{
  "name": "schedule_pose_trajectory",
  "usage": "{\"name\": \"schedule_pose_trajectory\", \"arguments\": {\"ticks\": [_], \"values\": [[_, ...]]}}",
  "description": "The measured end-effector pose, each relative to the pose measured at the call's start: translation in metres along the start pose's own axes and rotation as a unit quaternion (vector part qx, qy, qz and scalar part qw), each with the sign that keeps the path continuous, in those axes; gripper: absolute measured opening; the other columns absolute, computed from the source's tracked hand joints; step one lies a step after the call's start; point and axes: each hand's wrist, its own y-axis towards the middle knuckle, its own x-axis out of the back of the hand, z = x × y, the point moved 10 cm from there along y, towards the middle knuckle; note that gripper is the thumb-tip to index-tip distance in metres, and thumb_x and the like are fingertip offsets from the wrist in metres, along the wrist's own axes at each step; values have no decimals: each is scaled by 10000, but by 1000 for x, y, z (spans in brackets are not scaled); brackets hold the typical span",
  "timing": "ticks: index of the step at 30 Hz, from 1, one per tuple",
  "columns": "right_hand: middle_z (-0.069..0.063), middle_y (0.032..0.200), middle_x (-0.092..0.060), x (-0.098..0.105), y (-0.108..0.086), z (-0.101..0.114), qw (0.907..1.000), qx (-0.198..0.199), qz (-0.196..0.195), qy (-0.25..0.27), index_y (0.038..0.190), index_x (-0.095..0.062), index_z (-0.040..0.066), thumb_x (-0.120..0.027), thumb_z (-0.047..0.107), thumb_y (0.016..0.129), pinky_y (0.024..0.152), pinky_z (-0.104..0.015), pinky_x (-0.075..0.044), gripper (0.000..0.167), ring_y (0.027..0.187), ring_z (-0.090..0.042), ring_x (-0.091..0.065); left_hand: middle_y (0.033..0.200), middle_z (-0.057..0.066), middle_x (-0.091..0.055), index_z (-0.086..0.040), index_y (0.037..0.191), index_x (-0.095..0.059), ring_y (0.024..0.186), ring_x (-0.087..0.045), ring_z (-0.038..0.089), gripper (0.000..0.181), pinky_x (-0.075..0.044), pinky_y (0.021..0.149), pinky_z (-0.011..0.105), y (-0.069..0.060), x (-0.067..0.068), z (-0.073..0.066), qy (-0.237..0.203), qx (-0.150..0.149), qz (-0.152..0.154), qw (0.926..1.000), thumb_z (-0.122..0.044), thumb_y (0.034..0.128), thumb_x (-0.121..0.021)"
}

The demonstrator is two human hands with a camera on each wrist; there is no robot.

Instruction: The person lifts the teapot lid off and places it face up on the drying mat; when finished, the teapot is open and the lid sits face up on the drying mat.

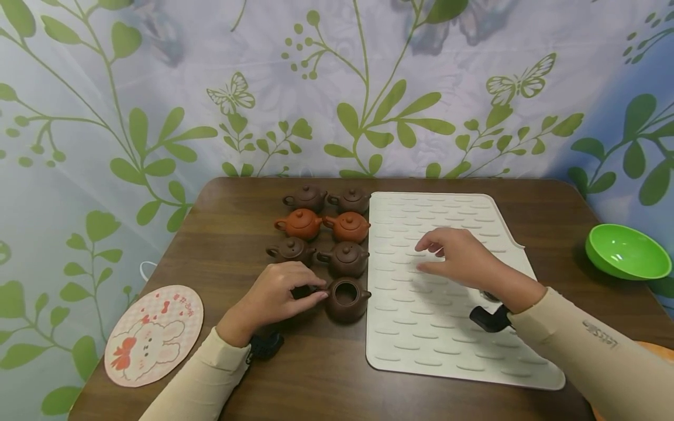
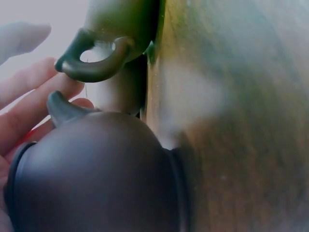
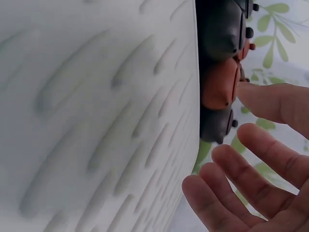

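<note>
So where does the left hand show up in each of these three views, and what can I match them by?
Head: the left hand is left of centre, in the lower half, beside the lidless pot.
Left wrist: its fingers show at the left edge.
Right wrist: not in it; that's the right hand.
Shared landmark: dark pots, near the middle in head, large at the bottom in left wrist, right of centre in right wrist.

Right grip point(image 3: 277, 198), orange teapot point(image 3: 219, 86) between dark teapots point(image 3: 219, 31), white mat point(image 3: 116, 125)
</note>
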Motion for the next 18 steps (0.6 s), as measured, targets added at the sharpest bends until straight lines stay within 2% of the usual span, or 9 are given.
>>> {"name": "schedule_pose_trajectory", "arguments": {"ticks": [5,10,18], "values": [[-80,1096,-738,-7,13,17,9996,277,73,-44,1090,-769,52,-888,150,882,870,-476,-569,258,1013,-329,-697,922,11,-754,-66,995,-828,854,-698,129,148,-592,757,333,2,7,-2,-26,1,-102,9999,-201,933,-838],[-79,1092,-740,-12,24,25,9992,391,108,7,1090,-765,50,-879,135,882,875,-476,-561,251,1018,-333,-697,963,14,-753,-95,1054,-827,899,-684,120,178,-586,786,351,5,15,0,78,135,-137,9998,-224,932,-839],[-77,1080,-734,-24,40,42,9982,583,169,-11,1083,-763,51,-867,139,893,879,-464,-550,234,1011,-327,-687,1042,-2,-741,-87,1085,-815,986,-688,171,232,-571,884,382,24,27,4,447,288,-223,9983,-223,904,-867]]}}
